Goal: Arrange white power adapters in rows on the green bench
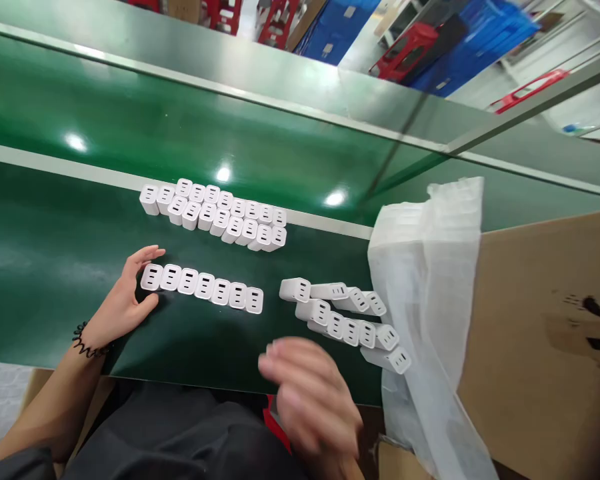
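My left hand [129,300] rests at the left end of a straight row of several white charger blocks [188,281]. Its thumb and fingers are spread around the end block, which shows port slots on its upward face. My right hand [313,393] is over the table's front edge, smeared by motion; whether its fingers hold anything cannot be made out. Just beyond it, to the right, lies a loose cluster of several white charger blocks [350,331], many tilted or on their sides. Farther back stand more white charger blocks [220,221] in two uneven rows.
The green tabletop [55,233] has a white strip and a raised panel behind it. At right, white plastic sheeting [420,260] hangs over the side of a cardboard box [545,333]. Blue bins [333,30] and red stools [405,50] stand beyond the panel.
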Tool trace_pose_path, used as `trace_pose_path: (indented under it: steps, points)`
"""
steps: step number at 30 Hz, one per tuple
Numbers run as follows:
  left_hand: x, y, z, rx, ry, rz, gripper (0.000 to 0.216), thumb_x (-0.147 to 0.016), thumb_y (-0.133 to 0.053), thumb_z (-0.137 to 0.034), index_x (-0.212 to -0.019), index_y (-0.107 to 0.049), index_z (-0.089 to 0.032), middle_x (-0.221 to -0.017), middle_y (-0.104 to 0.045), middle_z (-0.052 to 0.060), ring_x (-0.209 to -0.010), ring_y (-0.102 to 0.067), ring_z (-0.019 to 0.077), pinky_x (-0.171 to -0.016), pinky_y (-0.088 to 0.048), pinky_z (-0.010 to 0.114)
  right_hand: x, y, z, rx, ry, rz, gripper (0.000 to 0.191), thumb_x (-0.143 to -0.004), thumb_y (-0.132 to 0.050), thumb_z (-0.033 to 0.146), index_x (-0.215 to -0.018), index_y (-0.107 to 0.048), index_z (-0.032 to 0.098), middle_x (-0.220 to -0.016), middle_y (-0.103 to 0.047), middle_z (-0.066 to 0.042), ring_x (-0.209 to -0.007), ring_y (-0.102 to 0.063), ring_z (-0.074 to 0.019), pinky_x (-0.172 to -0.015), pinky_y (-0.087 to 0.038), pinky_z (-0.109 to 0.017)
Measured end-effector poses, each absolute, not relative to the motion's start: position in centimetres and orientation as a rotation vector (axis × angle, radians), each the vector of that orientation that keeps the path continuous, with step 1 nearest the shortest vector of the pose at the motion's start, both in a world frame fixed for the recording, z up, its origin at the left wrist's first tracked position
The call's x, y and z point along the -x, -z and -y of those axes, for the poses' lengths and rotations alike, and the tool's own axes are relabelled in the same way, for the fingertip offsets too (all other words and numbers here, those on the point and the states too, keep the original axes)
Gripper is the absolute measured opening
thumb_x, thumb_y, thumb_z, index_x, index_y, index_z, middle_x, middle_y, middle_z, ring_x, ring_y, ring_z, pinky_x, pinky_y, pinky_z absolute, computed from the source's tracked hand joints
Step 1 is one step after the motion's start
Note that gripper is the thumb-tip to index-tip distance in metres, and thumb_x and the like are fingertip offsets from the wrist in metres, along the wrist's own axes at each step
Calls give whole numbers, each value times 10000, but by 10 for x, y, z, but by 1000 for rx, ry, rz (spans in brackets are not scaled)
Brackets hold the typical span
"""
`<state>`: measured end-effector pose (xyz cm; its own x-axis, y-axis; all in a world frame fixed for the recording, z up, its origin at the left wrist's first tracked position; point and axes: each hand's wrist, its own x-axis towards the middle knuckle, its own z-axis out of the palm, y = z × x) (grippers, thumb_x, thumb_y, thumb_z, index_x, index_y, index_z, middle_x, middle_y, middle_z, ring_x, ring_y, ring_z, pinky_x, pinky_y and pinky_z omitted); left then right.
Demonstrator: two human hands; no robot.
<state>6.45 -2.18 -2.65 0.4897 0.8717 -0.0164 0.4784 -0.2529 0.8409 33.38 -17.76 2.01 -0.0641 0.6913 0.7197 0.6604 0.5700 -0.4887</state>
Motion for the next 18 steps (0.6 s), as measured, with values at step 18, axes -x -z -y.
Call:
trace_pose_path:
  steps: [18]
  points:
    - [-82, 11, -15, -2730, -245, -669, 612, -901, -603, -552, -1390, -472, -208, -1376, -586, 118, -1252, -553, 284, -1026, -494, 422, -364, 47, 126, 1530, -619, 1877, 697, -927, -642, 386, -1527, -291, 331, -1387, -568, -86, -1262, -558, -265, -1043, -520, -473]
